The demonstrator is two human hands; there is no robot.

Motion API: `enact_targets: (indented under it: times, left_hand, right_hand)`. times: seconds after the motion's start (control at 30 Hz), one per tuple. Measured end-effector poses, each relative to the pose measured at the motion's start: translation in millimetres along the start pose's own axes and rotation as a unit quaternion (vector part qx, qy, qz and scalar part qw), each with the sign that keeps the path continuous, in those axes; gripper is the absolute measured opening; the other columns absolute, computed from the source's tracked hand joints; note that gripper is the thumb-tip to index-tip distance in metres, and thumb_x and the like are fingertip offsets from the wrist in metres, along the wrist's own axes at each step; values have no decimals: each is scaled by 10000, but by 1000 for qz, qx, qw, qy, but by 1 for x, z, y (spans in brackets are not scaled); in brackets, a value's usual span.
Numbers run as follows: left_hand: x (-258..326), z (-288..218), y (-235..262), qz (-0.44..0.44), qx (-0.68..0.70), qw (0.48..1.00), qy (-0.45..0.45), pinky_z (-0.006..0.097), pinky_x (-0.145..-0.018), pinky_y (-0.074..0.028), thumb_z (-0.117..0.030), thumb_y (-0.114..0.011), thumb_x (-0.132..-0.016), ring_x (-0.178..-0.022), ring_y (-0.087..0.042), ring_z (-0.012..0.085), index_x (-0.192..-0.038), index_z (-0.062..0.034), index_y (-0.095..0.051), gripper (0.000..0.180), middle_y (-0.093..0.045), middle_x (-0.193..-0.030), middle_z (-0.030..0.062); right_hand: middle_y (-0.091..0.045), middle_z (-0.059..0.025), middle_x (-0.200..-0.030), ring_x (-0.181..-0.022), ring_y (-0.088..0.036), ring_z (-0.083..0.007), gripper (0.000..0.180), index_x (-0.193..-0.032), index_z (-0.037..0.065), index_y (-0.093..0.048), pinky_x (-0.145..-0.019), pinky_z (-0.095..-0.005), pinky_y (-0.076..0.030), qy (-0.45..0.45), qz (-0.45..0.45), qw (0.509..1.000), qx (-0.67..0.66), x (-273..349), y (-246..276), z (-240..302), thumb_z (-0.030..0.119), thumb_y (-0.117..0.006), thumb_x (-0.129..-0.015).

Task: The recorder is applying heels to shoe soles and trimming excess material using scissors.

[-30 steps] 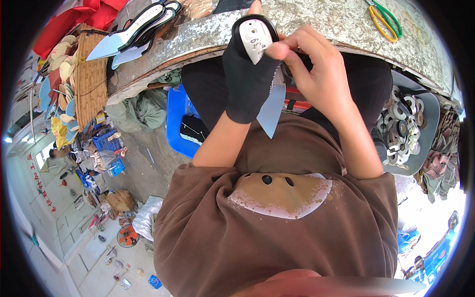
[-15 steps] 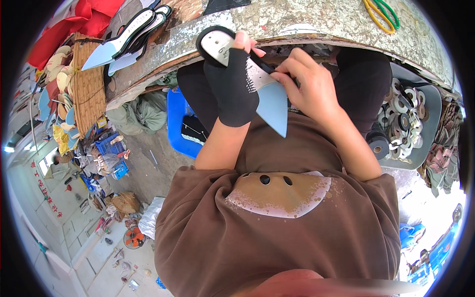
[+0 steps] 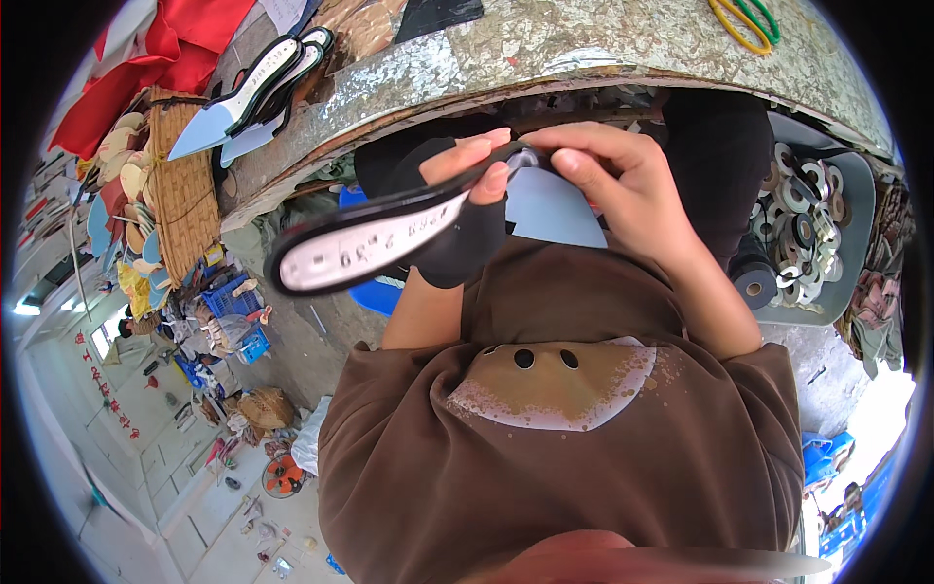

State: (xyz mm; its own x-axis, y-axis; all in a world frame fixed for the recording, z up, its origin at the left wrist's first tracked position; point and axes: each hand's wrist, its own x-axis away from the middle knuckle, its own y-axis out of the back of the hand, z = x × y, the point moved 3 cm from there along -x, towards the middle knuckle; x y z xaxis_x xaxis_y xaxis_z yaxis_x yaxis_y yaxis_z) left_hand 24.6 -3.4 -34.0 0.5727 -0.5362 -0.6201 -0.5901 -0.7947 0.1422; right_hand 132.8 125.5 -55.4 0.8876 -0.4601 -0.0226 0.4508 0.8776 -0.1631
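A shoe insole (image 3: 370,243) with a white numbered face, black edging and a pale blue toe piece (image 3: 552,209) is held over my lap. Its rounded heel end points to the lower left. My left hand (image 3: 477,238), in a black fingerless glove, is closed round the middle of it, with thumb and fingers on the edging. At the start of the toe piece my right hand (image 3: 628,190) pinches the black edge; what lies under those fingertips is hidden. Similar insoles (image 3: 258,92) lie piled at the left of the worn bench.
The worn bench (image 3: 603,54) curves across the top, with yellow and green bands (image 3: 744,29) on it. At right stands a grey bin (image 3: 846,273) of tape rolls. A blue bin (image 3: 375,297) sits below at left, near a woven bamboo basket (image 3: 180,195) and loose cut pieces.
The insole has been turned, so its heel now swings toward the lower left and its white face shows. My right hand has shifted slightly and still grips the edge.
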Motion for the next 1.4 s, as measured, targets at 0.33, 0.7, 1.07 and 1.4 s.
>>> enact_targets:
  times: [0.33,0.7,1.07,1.4]
  left_hand:
    - [-11,14,-25,151,-55,986,52,331,-794,-491,-361,-808,-801,-865,-617,204,-1129,-14,-631,510,-645,-968,115]
    - [-17,39,-13,317,248,833,380,344,-701,-493,-600,-753,-759,-758,-625,270,-1038,16,-533,711,-628,-927,190]
    - [-27,67,-6,162,304,847,405,361,-742,-540,-407,-570,-956,-854,-639,320,-962,-79,-512,333,-619,-916,198]
    - [-31,47,-8,235,282,839,401,286,-746,-494,-562,-506,-970,-819,-614,169,-1054,-51,-497,518,-640,-921,160]
  right_hand:
    - [-402,12,-593,-570,-347,-72,197,-752,19,-593,-501,-267,-306,27,4,998,54,-15,15,-24,111,-720,-872]
    - [-494,64,-766,-608,-418,-22,158,-1097,84,-579,-484,-191,-332,-156,107,966,-175,19,56,-73,184,-606,-978]
    - [-657,-79,-1054,-977,-616,-189,386,-1210,35,-606,-866,-339,-459,164,51,949,263,-35,107,11,280,-656,-916]
    - [-546,-88,-1205,-1103,-526,-298,460,-1108,115,-643,-942,-423,-418,272,59,891,358,-28,44,-8,239,-817,-701]
